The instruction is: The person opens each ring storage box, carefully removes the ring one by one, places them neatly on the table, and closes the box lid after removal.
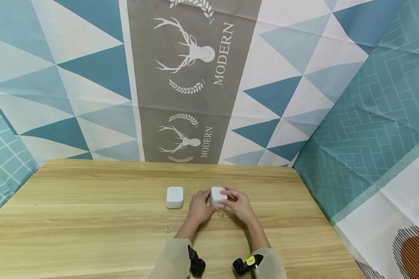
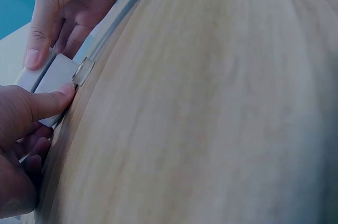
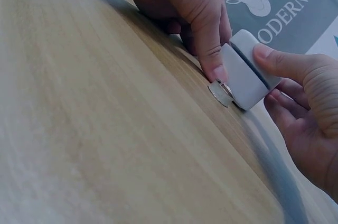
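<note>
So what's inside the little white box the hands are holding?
Can't tell. The white box is closed, only a thin seam showing, held by the left hand and right hand. A ring lies on the table beside it.

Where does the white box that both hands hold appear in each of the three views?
Head: the box sits at the table's middle, between the left hand and right hand.
Left wrist: the box is at the left edge, under the left thumb.
Right wrist: the box is right of centre, upper half.
Shared landmark: the ring lying beside the box.
</note>
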